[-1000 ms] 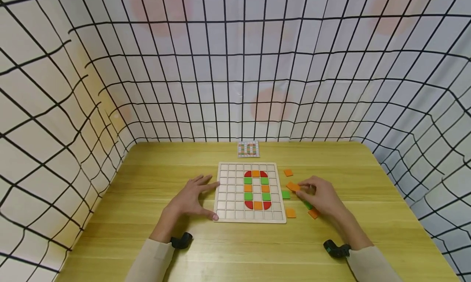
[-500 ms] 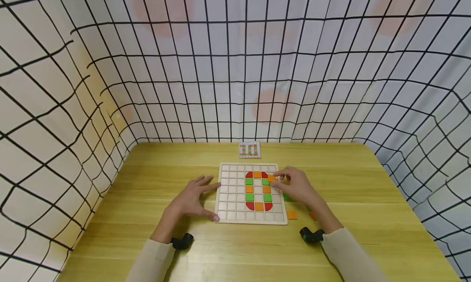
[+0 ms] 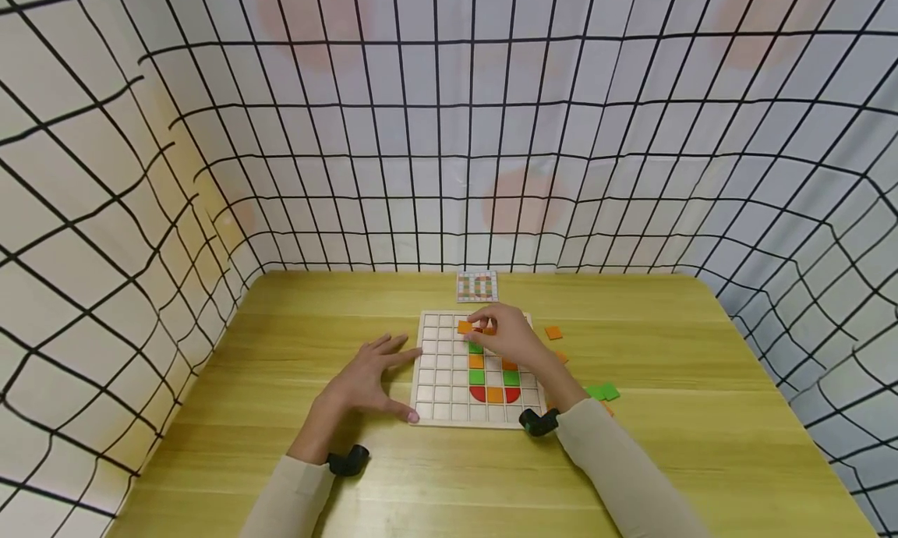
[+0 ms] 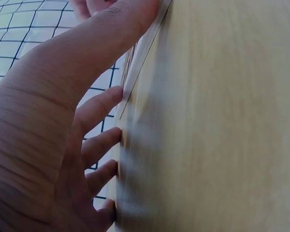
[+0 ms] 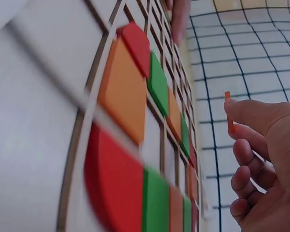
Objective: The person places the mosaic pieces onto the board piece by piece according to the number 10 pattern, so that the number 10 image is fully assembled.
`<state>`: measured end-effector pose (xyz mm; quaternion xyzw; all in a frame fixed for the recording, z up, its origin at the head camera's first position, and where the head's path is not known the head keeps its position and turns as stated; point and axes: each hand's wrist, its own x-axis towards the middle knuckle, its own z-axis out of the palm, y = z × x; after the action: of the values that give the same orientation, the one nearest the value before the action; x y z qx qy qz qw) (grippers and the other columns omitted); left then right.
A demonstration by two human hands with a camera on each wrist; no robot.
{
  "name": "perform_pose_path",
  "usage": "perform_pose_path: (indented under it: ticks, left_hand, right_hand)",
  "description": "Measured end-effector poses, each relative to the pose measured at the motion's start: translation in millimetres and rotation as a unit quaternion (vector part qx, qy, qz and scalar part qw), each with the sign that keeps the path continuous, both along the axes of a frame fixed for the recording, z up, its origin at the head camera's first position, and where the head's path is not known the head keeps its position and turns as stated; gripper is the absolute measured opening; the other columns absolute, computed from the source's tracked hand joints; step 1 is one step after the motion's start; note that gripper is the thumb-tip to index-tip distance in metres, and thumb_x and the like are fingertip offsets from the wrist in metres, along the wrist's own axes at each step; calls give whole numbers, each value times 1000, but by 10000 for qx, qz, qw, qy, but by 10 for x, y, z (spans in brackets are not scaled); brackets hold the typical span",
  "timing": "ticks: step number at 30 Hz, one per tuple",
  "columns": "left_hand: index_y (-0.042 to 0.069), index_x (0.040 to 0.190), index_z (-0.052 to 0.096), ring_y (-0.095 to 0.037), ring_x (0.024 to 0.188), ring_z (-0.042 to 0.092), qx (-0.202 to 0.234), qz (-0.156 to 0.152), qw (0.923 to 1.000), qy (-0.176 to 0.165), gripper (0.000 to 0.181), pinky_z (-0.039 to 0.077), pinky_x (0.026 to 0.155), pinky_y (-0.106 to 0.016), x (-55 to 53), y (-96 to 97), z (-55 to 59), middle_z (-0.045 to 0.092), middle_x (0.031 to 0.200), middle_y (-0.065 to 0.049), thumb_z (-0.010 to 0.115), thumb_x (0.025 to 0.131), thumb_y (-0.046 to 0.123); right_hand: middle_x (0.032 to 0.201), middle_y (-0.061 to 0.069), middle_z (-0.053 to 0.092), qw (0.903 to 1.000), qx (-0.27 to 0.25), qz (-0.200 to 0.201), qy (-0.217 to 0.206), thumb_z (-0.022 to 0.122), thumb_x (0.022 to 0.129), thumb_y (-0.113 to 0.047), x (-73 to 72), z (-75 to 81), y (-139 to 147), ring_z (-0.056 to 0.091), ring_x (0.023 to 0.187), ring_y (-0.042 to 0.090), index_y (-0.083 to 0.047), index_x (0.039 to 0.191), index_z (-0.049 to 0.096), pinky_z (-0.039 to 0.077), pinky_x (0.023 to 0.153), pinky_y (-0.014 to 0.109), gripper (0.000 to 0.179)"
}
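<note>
Bright head view, dimmer wrist views, shadowed tabletop [image 4: 232, 121], foreground board [image 5: 34, 145] blurred

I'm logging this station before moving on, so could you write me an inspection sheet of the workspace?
Surface: wood-grain table.
Job's things: gridded board carrying red, green and orange pieces; small patterned card beyond it.
Clutter: loose orange tiles and loose green tiles right of the board, some partly hidden by the right arm.
Left hand: fingers spread, thumb at the board's left edge.
Right hand: pinches an orange tile above the board.
Cables: nothing seen.
Surroundings: black mesh before pale sheeting; black devices on both wrists.
</note>
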<state>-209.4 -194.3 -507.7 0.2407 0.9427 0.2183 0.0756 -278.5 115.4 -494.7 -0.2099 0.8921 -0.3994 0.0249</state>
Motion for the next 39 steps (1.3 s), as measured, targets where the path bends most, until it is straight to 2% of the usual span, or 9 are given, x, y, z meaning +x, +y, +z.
perform_pose_path:
  ticks: [10,16,21,32,39]
  left_hand:
    - [31,155,48,-44,158,19,-31,0,10000,39,111,17,123,-72,-6,-12,10,30,169,-10,85,60,76]
    - [31,155,48,-45,157,20,1,-76,9999,73,110,18,122,-73,-22,-17,-5,31,169,-11,86,61,75]
    - [33,155,48,-44,157,20,15,-56,10000,61,110,17,122,-73,-28,-26,-11,30,169,-10,85,61,76]
    - [33,155,48,-43,158,19,28,-123,9999,99,111,13,122,-74,-41,-32,-30,31,169,-10,85,60,76]
    - [33,155,48,-43,158,18,16,-106,9999,45,111,14,122,-74,-34,-30,-25,29,170,-10,85,60,76]
  right_hand:
    - [89,0,61,9990,57,153,-428,77,93,-26,-102,-61,-416,49,69,15,-15,113,77,41,58,27,22]
    - [86,1,60,9986,153,117,-495,80,91,-26,-166,-126,-565,49,65,13,-15,112,77,42,60,28,24]
    - [79,0,58,9978,405,-2,-524,79,92,-26,-187,-150,-671,47,63,12,-16,113,77,39,59,27,24]
    - [71,0,54,9972,493,-50,-554,77,93,-29,-169,-126,-716,37,56,13,-18,118,78,29,53,27,28]
    - [80,-1,60,9978,403,-17,-524,78,92,-28,-164,-125,-662,47,65,14,-16,121,77,37,59,27,31]
